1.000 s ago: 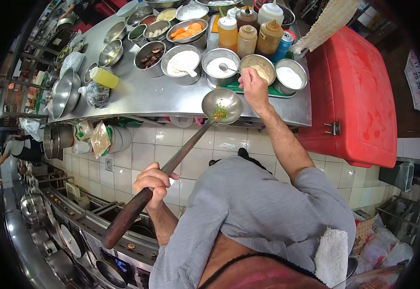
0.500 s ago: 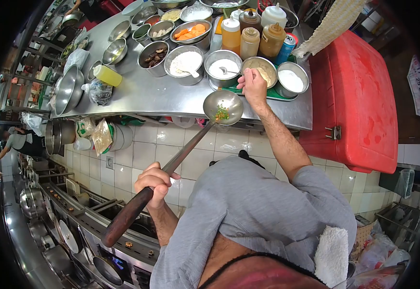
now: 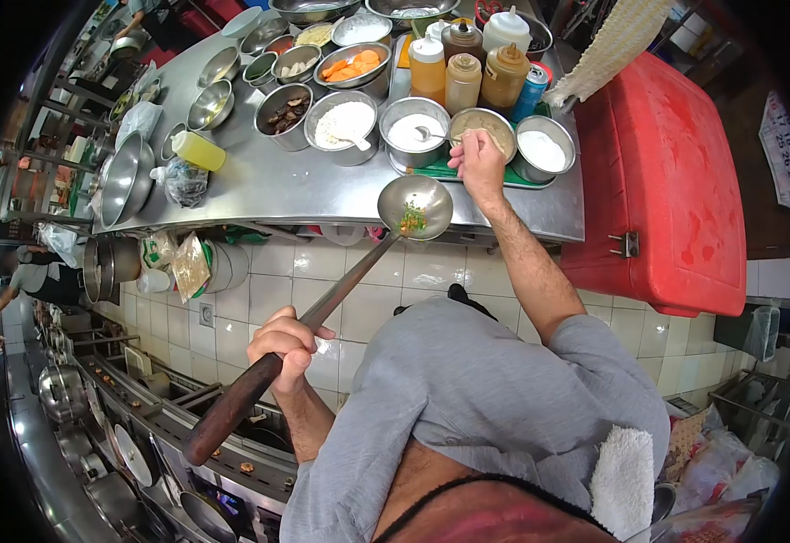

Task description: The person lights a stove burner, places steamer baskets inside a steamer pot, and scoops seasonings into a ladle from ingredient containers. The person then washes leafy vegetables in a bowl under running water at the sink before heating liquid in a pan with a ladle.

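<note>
My left hand point(image 3: 284, 347) is wrapped round the handle of a long steel ladle point(image 3: 416, 206), whose bowl hangs by the counter's front edge with chopped green and orange bits inside. My right hand point(image 3: 478, 165) is closed at the near rim of a metal bowl of tan powder point(image 3: 493, 127); what its fingers pinch is hidden. Left of that bowl stands a bowl of white powder point(image 3: 413, 132) with a spoon in it. To its right is another bowl of white powder point(image 3: 541, 151).
Sauce bottles point(image 3: 463, 81) and a blue can point(image 3: 531, 89) stand behind the bowls. A red cooler point(image 3: 653, 190) is at the right. Bowls of sliced carrot point(image 3: 351, 66) and dark pieces point(image 3: 287, 112) sit further left. Stoves point(image 3: 168, 407) lie at lower left; a person point(image 3: 46, 279) is far left.
The view has shifted slightly. My right hand has stayed at the tan powder bowl, its fingers a little lower on the near rim. My left hand still holds the ladle.
</note>
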Demonstrator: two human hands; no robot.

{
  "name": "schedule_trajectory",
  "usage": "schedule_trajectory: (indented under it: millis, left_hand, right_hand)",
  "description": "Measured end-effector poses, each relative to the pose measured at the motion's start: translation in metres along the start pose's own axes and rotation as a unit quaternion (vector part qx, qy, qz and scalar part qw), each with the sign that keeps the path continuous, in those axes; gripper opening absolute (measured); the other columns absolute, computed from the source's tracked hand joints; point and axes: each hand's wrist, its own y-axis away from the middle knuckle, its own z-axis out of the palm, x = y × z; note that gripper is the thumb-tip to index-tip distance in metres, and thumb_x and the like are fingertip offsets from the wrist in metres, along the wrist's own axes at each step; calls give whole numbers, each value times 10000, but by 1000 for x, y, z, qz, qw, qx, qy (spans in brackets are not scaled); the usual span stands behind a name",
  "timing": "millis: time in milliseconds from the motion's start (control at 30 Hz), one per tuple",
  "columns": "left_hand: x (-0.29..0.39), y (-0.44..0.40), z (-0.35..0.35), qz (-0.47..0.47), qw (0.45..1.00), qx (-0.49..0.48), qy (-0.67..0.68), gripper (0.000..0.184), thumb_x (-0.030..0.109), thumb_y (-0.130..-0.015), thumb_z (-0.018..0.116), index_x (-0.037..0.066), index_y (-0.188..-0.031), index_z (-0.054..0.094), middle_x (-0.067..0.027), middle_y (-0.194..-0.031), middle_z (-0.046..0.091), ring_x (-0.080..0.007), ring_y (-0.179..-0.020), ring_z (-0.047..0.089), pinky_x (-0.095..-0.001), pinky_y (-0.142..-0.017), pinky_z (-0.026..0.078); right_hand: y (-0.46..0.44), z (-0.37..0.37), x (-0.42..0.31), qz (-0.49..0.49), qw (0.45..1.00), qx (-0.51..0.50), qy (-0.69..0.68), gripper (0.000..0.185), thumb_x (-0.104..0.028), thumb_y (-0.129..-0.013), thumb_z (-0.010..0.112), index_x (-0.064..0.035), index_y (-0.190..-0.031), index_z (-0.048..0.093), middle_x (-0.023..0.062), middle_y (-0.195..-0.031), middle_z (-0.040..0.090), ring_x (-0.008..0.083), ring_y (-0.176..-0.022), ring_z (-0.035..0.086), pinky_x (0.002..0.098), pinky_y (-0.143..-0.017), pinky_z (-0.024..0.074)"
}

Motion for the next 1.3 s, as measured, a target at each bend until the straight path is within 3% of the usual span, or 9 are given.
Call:
schedule_trajectory:
  millis: [67,300,667,733,1300]
  left_hand:
    - [-1,4,0,10,1000,0,7,288,249,-772,652,48,-634,500,-65,-537,511,-127,-448,349,-269,-371,401]
    - [-4,4,-4,8,1000,2,17,282,236,-770,652,40,-636,500,-74,-543,506,-123,-476,321,-279,-372,450]
    - [-3,-7,-5,-8,1000,-17,14,336,270,-779,653,61,-592,467,-52,-526,442,-132,-514,294,-304,-362,475]
    - [-6,-12,-3,19,999,-18,21,279,243,-770,654,52,-634,504,-63,-533,513,-124,-450,342,-265,-358,411]
    - [-7,-19,7,27,998,-50,30,274,236,-785,639,42,-641,509,-71,-548,509,-117,-472,318,-283,-362,453]
  right_hand:
    - [3,7,2,10,1000,-15,8,286,-254,-916,432,5,-849,533,67,-637,606,120,-488,581,246,-405,431]
    - [3,14,-6,70,996,-6,-57,289,-254,-923,423,18,-863,501,94,-662,594,128,-494,580,227,-376,415]
    - [13,-24,-13,67,990,37,-120,334,-286,-930,419,36,-900,503,108,-673,598,142,-515,597,224,-389,422]
    - [14,-28,-12,67,988,36,-131,342,-293,-932,419,38,-903,500,111,-676,598,143,-516,598,223,-393,424]
    - [18,-40,-7,75,980,14,-183,324,-277,-936,424,42,-918,480,124,-688,590,156,-529,600,220,-399,443]
